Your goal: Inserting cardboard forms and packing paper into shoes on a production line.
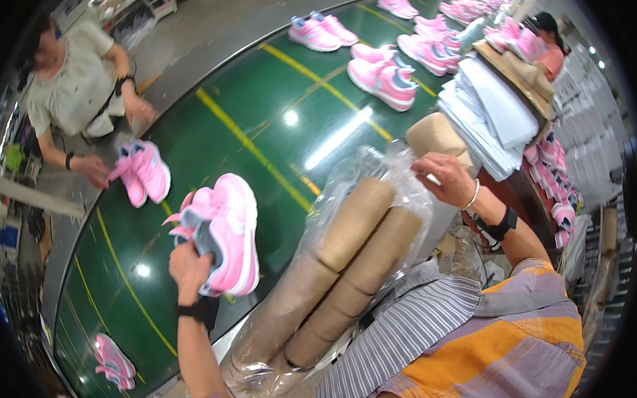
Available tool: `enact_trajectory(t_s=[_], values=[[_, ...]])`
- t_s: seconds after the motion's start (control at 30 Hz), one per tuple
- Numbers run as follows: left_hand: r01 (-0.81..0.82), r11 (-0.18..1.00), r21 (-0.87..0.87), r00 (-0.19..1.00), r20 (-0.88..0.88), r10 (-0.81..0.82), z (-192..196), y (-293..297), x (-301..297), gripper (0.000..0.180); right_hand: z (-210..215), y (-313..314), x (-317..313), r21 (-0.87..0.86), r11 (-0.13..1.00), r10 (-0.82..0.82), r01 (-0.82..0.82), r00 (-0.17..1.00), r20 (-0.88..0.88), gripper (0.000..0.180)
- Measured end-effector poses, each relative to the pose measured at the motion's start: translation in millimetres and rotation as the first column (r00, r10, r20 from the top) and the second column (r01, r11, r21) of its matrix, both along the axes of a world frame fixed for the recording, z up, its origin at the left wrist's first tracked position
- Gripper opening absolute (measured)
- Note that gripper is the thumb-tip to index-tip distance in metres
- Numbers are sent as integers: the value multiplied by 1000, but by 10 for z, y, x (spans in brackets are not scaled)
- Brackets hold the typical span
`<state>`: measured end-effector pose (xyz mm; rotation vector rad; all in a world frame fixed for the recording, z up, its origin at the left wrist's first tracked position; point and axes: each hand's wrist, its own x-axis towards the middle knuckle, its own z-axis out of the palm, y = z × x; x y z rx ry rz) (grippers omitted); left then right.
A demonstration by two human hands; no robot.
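Observation:
My left hand (190, 268) grips a pink sneaker (235, 237) at its grey-lined collar, over the green belt; another pink sneaker (205, 200) lies against its far side. The white sole of the held shoe faces right. My right hand (443, 179) is at the mouth of a clear plastic bag (406, 169), just in front of a brown paper bundle (437, 136). Its fingers are bent together; what they pinch, if anything, is hard to see. Inside the bag, long rolls of brown paper (358, 222) lie side by side close to my body.
A green conveyor belt (273, 116) with yellow lines runs across the view. Pairs of pink sneakers (381, 77) stand along it. Across the belt a co-worker (72, 88) handles another pink pair (142, 170). White paper sheets (480, 116) are stacked at my right.

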<state>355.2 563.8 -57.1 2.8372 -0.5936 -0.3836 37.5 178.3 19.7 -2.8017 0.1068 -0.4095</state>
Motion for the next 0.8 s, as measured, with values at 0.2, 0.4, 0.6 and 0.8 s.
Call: enact_trajectory(t_s=[0.2,0.4,0.6,0.8], values=[[7,1000,-14,999,47,-6,-419,-1657,-188,33,-455,-374,-442,223,975,11,-22,999,48,14],[440,770,-463,847,-69,-526,185,-2551,-1866,44,-1085,-771,-528,782,622,-16,22,1000,-15,16],[394,859,-327,912,20,-410,-264,-2768,-2106,68,-1722,-208,169,997,71,113,-26,993,18,8],[428,835,-347,893,17,-450,-331,-2797,-2296,76,-1721,-240,13,995,-97,137,13,991,0,8]])
